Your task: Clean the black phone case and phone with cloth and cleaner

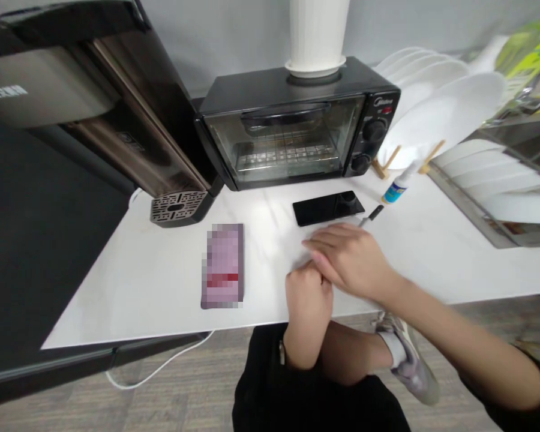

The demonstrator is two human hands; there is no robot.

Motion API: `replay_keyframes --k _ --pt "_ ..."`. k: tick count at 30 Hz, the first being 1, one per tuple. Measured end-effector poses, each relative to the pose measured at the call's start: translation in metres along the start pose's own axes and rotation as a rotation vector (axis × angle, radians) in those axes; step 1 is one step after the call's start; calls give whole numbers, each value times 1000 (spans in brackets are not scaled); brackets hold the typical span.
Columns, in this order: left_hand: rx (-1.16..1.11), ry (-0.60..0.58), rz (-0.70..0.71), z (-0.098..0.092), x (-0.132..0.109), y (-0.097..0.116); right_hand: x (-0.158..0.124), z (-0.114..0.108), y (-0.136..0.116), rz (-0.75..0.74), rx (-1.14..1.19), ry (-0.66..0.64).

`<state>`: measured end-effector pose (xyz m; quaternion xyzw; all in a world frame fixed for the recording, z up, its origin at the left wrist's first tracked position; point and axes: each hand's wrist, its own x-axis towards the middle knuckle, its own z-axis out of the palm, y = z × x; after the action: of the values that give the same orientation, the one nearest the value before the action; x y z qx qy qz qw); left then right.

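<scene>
My left hand (308,295) is curled into a fist at the near edge of the white table (153,282); whether it holds anything is hidden. My right hand (348,258) lies flat, palm down, fingers stretched out to the left, partly over the left fist. A faint white sheet-like patch (297,257) shows under its fingertips. Just beyond the right hand lie a black phone (327,207) and a black-capped pen (371,214). A second phone (222,266), its screen blurred, rests to the left of my hands.
A black toaster oven (292,129) with a white vase (315,36) on top stands at the back. A dark water dispenser (130,120) is at the left. A small glue bottle (398,187), white plates (436,102) and a metal dish rack (495,198) are at the right.
</scene>
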<state>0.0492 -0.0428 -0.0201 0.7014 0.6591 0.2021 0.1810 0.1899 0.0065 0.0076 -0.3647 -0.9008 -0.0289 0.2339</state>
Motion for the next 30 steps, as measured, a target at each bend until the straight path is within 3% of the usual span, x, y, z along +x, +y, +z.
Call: replay_keyframes --k 3,5,6,8,10,12,15,17,20,22,24,27,30 --pt "-184 33 65 1 -1 0 -8 -7 26 223 -115 52" --pt "-184 41 65 2 -1 0 -11 -6 24 292 -135 102" --pt "-132 35 48 2 0 0 -10 -4 16 282 -113 121" --pt "-16 15 10 4 2 0 -8 1 -2 89 8 77" --pt "43 -1 -3 3 3 -1 -8 1 -7 -6 39 33" --pt "-40 13 36 2 1 -2 -13 -3 10 53 -3 14" --pt "-233 50 97 2 0 -1 -21 -11 38 272 -103 41" --pt "-192 40 72 4 1 -2 -19 -10 32 263 -72 58" --pt "-16 -9 8 8 5 -6 -9 0 -2 46 41 8" --pt "15 -25 -1 8 6 -8 -5 2 -8 -16 40 -39" --pt "-73 -7 25 5 5 -8 -8 -3 7 49 -18 -52" --pt "-249 34 78 2 3 -5 -14 -10 31 262 -129 16" --pt "-150 57 48 3 4 -5 -9 -5 12 204 -65 50"
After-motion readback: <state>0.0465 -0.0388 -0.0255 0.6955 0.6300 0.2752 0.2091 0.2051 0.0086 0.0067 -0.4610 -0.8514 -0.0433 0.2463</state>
